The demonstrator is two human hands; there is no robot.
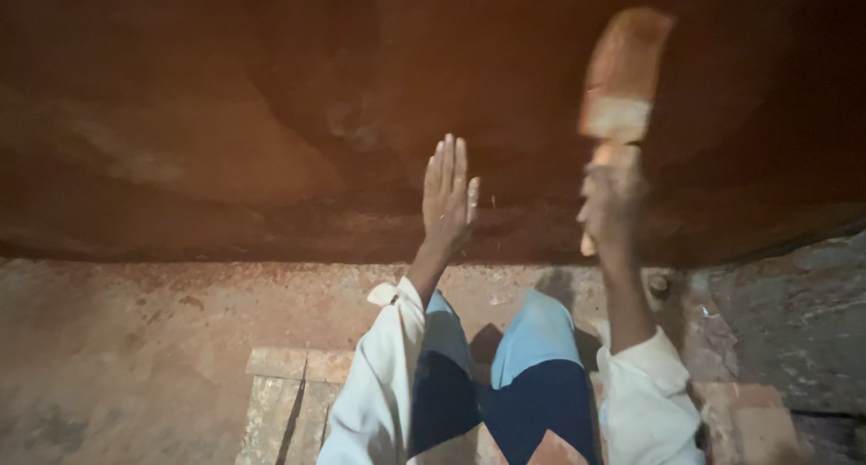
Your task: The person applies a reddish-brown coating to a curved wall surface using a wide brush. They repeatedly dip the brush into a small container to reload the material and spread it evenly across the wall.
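My right hand (612,199) is closed around the handle of a flat, reddish-brown wooden paddle with a pale band near its base (622,77), raised upright and blurred, its blade standing above my fist in front of the dark red curved clay wall (225,140). My left hand (448,199) is open and empty, fingers straight and together, palm laid flat on that wall, just beside and lower than the paddle. My knees in blue trousers (532,339) sit below, over a worn wooden plank (284,393).

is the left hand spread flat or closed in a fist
Spread flat: the left hand shows straight fingers together, pointing up against the reddish wall.
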